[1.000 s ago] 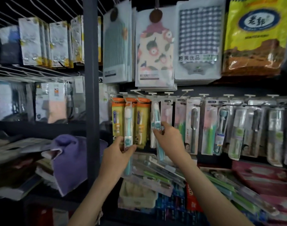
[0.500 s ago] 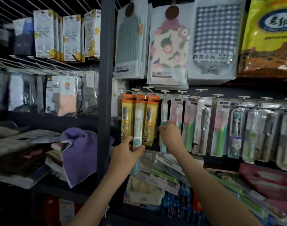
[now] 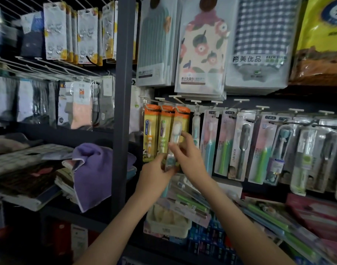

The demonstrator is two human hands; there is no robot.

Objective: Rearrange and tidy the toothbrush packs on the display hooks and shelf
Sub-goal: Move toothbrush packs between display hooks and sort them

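Note:
A row of toothbrush packs hangs from white display hooks. At the left are three orange-topped packs. In front of them I hold a clear pack with a white-and-teal toothbrush. My left hand grips its lower end. My right hand pinches its middle from the right. A teal brush pack hangs just right of my hands, then pink, green and grey packs. More toothbrush packs lie loose on the shelf below.
A dark upright shelf post stands just left of the orange packs. Folded cloths, one purple, are stacked on the left shelf. Bath towel packs hang above the hooks. Red boxes lie at the lower right.
My right hand let go of the hanging teal pack and moved left onto the pack in my left hand. My left hand raised that pack. The view shifted left.

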